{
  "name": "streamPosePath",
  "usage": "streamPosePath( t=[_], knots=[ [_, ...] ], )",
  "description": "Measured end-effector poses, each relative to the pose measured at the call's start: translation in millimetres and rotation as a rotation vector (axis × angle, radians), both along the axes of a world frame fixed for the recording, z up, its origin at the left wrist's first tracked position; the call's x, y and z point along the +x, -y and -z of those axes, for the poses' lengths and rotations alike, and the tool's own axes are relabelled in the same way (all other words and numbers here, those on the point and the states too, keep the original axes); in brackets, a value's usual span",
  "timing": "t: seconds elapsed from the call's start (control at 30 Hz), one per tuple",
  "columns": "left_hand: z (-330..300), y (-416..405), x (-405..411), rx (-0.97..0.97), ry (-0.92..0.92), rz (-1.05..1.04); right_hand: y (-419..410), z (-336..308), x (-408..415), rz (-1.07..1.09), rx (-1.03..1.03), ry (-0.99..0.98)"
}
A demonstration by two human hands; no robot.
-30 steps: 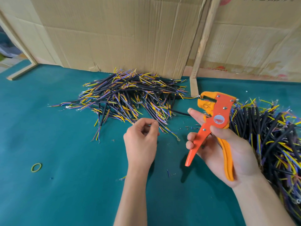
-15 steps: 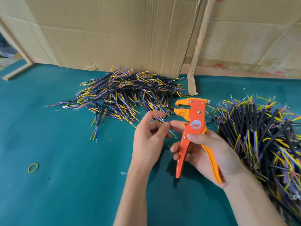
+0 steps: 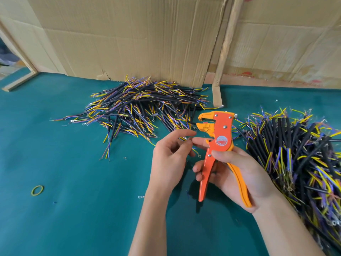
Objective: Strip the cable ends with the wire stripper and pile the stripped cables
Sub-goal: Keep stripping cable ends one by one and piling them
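Note:
My right hand [image 3: 241, 174] grips the orange wire stripper [image 3: 220, 139] by its handles, jaws pointing up and left. My left hand [image 3: 170, 157] is just left of the tool, index finger stretched toward the jaws and thumb pinched against the other fingers. Whether a cable sits in that pinch is hidden. A short black cable end [image 3: 191, 122] touches the jaws. A spread pile of black cables [image 3: 140, 108] with yellow, blue and brown cores lies behind my left hand. A denser heap of cables [image 3: 295, 154] fills the right side.
The work surface is a green mat [image 3: 73, 182]. A yellow rubber band [image 3: 37, 190] and a loose ring terminal [image 3: 140, 196] lie on it at the left and centre. Cardboard sheets [image 3: 129, 43] and a wooden post [image 3: 224, 52] wall off the back.
My right hand carried the stripper left, away from the right heap, toward my left hand. My left hand drew back from the far pile and now meets the tool's jaws.

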State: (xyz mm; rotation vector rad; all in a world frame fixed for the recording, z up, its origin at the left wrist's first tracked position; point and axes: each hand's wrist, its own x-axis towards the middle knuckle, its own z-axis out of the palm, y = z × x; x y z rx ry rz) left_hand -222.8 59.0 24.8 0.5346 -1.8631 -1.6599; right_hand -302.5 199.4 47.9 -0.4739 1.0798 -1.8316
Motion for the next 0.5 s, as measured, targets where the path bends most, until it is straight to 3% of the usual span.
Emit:
streamPosePath(
  t=[0.5],
  knots=[
    [-5.0,-2.9,0.8,0.121,-0.075,0.014,1.2,-3.2,1.9,-0.013,-0.006,-0.028]
  ],
)
